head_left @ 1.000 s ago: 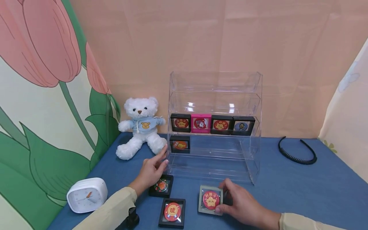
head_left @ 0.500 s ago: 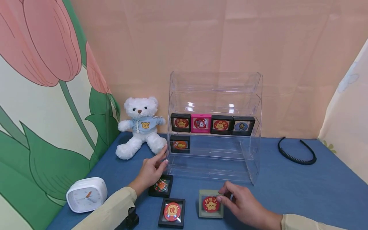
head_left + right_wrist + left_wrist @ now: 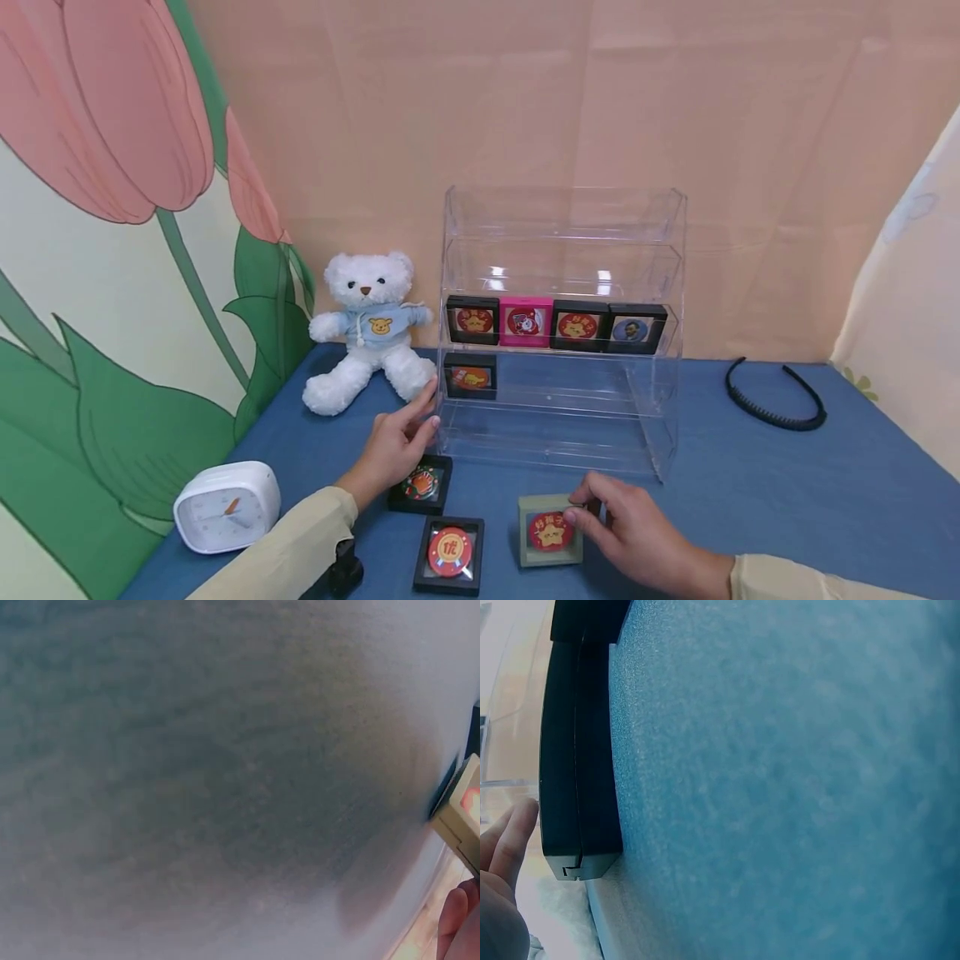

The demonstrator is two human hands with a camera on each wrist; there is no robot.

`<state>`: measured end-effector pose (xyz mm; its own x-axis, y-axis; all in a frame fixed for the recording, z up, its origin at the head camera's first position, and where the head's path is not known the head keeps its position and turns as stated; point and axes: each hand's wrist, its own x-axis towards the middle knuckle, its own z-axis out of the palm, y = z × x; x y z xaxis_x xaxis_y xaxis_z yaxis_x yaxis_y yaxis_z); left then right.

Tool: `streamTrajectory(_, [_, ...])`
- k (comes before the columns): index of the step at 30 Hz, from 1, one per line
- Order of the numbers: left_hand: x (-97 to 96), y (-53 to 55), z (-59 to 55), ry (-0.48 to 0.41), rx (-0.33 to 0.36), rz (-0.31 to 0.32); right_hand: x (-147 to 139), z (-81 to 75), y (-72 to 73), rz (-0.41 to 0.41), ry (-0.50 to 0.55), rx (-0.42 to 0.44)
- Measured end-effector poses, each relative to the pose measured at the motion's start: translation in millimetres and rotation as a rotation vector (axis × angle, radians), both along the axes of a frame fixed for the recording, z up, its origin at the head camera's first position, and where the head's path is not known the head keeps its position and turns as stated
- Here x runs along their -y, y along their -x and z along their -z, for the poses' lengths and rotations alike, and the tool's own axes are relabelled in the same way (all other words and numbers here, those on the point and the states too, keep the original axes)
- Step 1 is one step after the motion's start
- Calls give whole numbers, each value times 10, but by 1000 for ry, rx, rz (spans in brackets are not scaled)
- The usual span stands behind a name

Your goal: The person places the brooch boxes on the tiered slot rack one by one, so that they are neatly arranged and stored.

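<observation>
In the head view my right hand (image 3: 637,533) pinches the right edge of a small green-framed display case (image 3: 550,531), which has a red badge with a yellow star inside. The right wrist view catches only a corner of that case (image 3: 459,821), with fingertips (image 3: 451,919) below it. My left hand (image 3: 392,454) reaches forward with its index finger extended, the tip at the left side of a clear tiered rack (image 3: 562,406). A black-framed case (image 3: 422,486) with a round badge lies beneath that hand, partly covered by it. Another black-framed case (image 3: 450,556), holding a red chip, lies nearer me.
Several framed badges stand on the rack's middle tier, one of them pink (image 3: 526,322); a single black one (image 3: 470,377) is on the tier below. A white teddy bear (image 3: 367,333) and a white clock (image 3: 227,507) are at left, a black headband (image 3: 776,404) at right.
The green-framed case has shifted slightly toward me and its tilt has changed, and my right fingers now hold it at the upper right edge. My left hand stays where it was.
</observation>
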<state>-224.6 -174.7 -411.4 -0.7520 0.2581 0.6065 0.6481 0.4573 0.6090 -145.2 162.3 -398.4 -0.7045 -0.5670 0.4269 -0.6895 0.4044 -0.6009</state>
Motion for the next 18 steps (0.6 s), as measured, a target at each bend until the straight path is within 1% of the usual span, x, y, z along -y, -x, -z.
streamTrajectory(5, [0, -2, -3, -7, -2, 10, 31, -73, 76, 62, -21, -92])
streamTrajectory(9, [2, -2, -2, -9, -11, 12, 53, -174, 165, 125, -48, -156])
streamTrajectory(13, [1, -2, -2, -6, -2, 17, 63, -315, 268, 177, -77, -224])
streamTrajectory(18, [-3, -2, -2, -4, 6, 12, 65, -536, 457, 246, -95, -305])
